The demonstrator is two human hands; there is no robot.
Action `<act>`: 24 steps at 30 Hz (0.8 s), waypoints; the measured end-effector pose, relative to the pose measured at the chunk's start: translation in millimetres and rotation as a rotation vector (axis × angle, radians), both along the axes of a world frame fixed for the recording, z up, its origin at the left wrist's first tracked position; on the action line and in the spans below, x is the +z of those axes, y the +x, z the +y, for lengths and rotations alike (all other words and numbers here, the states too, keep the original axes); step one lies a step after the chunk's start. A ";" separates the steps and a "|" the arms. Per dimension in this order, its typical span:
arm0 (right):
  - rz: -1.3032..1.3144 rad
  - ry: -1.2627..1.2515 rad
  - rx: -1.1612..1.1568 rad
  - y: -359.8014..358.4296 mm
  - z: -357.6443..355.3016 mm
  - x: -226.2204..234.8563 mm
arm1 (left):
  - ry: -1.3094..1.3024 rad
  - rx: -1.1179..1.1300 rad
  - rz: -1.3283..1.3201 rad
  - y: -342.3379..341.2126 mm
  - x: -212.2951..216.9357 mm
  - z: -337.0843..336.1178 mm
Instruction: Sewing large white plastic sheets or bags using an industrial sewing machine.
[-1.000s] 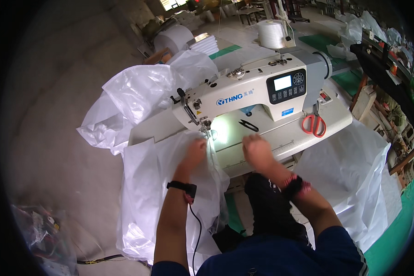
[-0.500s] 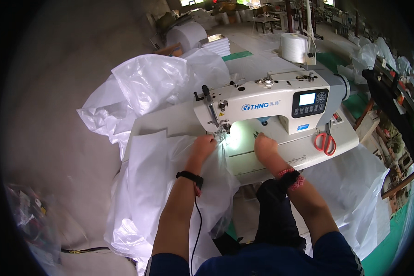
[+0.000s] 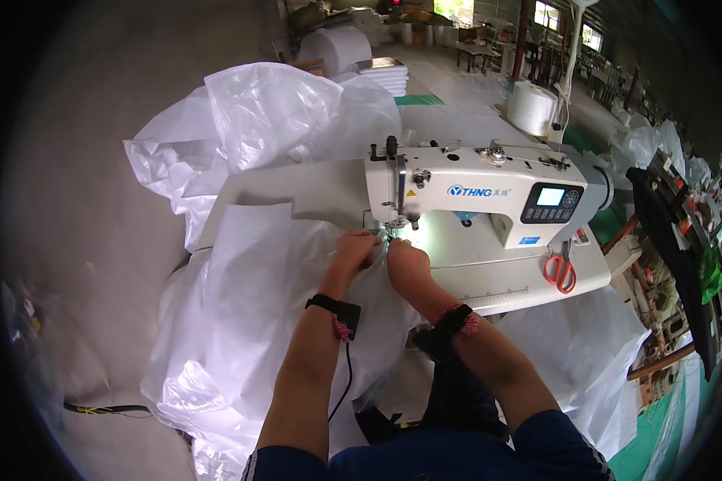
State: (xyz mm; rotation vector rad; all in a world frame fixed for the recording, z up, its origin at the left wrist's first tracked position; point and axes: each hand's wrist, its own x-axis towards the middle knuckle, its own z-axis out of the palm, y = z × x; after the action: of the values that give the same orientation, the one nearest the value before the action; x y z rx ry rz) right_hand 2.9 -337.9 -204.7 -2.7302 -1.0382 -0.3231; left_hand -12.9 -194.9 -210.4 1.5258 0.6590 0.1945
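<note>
A white industrial sewing machine stands on a pale table, its needle area lit by a small lamp. My left hand presses flat on a white translucent plastic sheet just left of the needle. My right hand lies on the same sheet right beside it, directly in front of the presser foot. Both hands are close together, fingers down on the material. A black band with a cable sits on my left wrist, a black and red band on my right wrist.
Red-handled scissors lie on the table's right end. More crumpled plastic sheeting is heaped behind the table and hangs at the right. A large white thread cone stands behind the machine. Rolls and benches fill the hall beyond.
My right hand has slid left toward the needle until it meets my left hand. The view has tilted so the machine sits lower and more to the right.
</note>
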 end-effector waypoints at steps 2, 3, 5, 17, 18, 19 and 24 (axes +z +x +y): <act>-0.012 -0.008 0.009 1.2 7.2 0.9 | 0.204 -0.061 0.008 -1.3 -0.6 1.7; -0.015 -0.057 -0.042 1.8 10.2 1.0 | 0.198 -0.024 -0.005 -1.6 -0.7 2.4; -0.019 -0.035 0.005 3.2 15.3 0.4 | 0.195 -0.070 0.026 -2.0 -0.6 3.6; 0.049 0.050 0.016 1.9 4.6 -0.1 | 0.303 0.004 -0.050 -2.5 -17.5 9.3; 0.054 0.032 -0.011 1.0 -5.3 0.8 | 0.326 0.020 -0.062 -3.9 -19.7 9.9; 0.044 0.099 0.019 2.6 -15.8 1.9 | 0.349 0.128 -0.128 -6.4 -21.2 11.6; -0.021 0.002 -0.329 37.7 -81.7 -1.0 | 0.964 0.127 -0.455 -47.3 -10.7 21.3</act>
State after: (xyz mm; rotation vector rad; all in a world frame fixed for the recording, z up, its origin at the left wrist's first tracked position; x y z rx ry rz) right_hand 40.6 -419.7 -205.8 -2.8967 -0.5880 -0.4017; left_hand -60.2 -173.7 -221.1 2.2388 0.2819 1.0383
